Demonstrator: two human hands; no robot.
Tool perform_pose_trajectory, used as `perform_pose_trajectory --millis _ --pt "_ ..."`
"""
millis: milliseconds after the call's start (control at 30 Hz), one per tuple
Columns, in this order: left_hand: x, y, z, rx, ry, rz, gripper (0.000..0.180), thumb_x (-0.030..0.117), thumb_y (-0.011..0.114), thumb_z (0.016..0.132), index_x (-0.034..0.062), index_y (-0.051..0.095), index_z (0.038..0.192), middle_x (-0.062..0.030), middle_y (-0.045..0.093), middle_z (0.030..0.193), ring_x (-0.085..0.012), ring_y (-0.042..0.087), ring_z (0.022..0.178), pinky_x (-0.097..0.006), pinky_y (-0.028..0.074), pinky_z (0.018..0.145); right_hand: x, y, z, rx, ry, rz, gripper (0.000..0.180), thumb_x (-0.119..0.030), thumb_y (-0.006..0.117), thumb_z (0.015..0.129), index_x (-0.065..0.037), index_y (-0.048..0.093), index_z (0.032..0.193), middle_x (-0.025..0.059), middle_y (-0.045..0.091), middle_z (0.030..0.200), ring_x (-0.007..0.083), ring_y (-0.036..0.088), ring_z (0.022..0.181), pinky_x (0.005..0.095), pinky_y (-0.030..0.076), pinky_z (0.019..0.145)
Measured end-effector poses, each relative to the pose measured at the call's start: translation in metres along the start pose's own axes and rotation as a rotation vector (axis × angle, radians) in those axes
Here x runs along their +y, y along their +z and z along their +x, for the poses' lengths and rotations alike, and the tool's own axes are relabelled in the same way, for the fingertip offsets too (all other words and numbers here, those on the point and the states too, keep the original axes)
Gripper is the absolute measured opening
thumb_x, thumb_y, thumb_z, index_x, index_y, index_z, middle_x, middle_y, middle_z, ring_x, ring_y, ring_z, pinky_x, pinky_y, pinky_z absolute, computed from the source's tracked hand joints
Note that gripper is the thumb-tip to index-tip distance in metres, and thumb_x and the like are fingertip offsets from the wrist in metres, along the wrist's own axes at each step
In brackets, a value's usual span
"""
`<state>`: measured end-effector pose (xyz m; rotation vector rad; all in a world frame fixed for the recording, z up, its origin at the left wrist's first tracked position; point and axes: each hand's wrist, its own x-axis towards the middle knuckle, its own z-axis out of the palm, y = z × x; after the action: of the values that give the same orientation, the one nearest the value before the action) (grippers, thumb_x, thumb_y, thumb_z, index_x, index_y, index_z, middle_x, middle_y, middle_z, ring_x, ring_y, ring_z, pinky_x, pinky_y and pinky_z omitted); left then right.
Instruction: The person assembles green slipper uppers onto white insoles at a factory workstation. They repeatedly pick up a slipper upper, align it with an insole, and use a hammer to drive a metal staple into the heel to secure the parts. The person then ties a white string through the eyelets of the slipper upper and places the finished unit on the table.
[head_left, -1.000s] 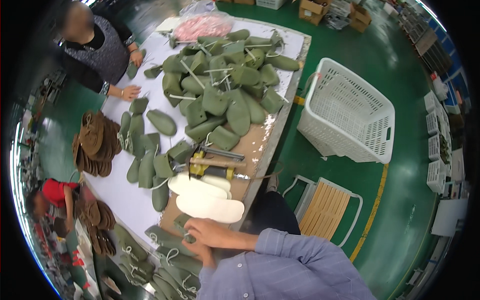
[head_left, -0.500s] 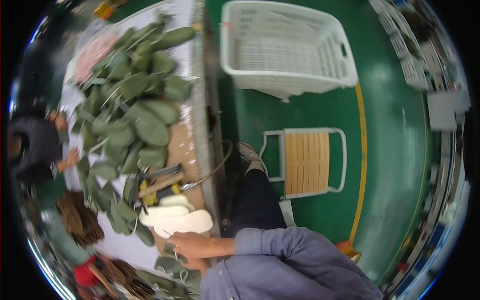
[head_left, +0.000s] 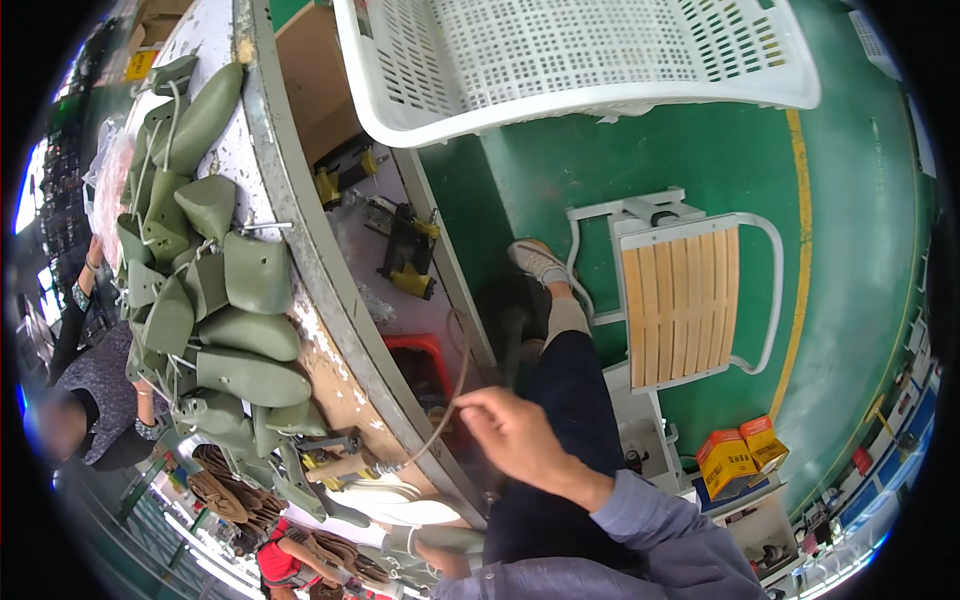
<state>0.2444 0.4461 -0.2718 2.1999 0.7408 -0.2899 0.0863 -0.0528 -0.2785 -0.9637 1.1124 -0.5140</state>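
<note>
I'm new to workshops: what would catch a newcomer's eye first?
Probably the big white basket across the top, then the green foot-shaped blocks heaped on the worktable at left. Right of centre stands a slatted seat; the right hand is beside a thin hose near the middle.

Your head-worn fisheye looks steeply down from just above you, upright and very wide, straight edges bowing toward a dark round rim. Your right hand (head_left: 520, 437) and sleeve (head_left: 655, 520) sit close below it; the surface (head_left: 336, 285) curves down the left, green floor (head_left: 720, 150) fills much of the right.
</note>
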Motion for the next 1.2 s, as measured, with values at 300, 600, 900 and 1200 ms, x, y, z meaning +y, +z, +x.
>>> perform_pose_trajectory --millis 300,600,900,1200 --pt "0.016 0.06 -0.007 0.208 -0.031 0.227 0.07 0.049 0.062 0.095 0.0016 0.049 0.144 -0.0195 0.06 0.136 -0.0338 0.059 0.12 -0.042 0.046 0.103 0.037 -0.046 0.038 0.129 0.184 -0.061 0.018 -0.014 0.064 0.1 -0.002 0.067 0.113 0.0144 0.074 0.095 0.0251 0.075 0.083 0.0337 0.058 0.072" --pt "0.089 0.101 -0.028 0.159 0.015 0.276 0.064 0.042 0.069 0.093 -0.0015 0.053 0.137 -0.0221 0.065 0.123 -0.0357 0.064 0.11 -0.043 0.05 0.1 -0.023 -0.005 0.042 -0.059 0.09 -0.142 0.02 -0.012 0.061 0.102 0.002 0.067 0.115 0.0083 0.073 0.089 0.0118 0.067 0.076 0.0265 0.055 0.072" --pt "0.057 0.049 -0.065 0.288 0.061 0.055 0.059 0.036 0.076 0.091 -0.0046 0.057 0.129 -0.0247 0.07 0.111 -0.0377 0.068 0.099 -0.045 0.053 0.096 -0.066 0.098 -0.014 -0.538 -0.106 -0.464 0.026 -0.022 0.065 0.097 0.0 0.069 0.111 0.0164 0.075 0.089 0.022 0.075 0.081 0.0329 0.057 0.074" --pt "0.048 0.044 -0.053 0.456 0.152 -0.091 0.049 0.037 0.083 0.076 0.0024 0.063 0.104 -0.018 0.067 0.099 -0.0363 0.065 0.094 -0.044 0.051 0.082 -0.052 0.193 -0.15 -1.006 -0.279 -0.783 0.025 -0.016 0.061 0.1 0.002 0.068 0.116 0.0179 0.074 0.098 0.0227 0.074 0.088 0.0327 0.056 0.078"
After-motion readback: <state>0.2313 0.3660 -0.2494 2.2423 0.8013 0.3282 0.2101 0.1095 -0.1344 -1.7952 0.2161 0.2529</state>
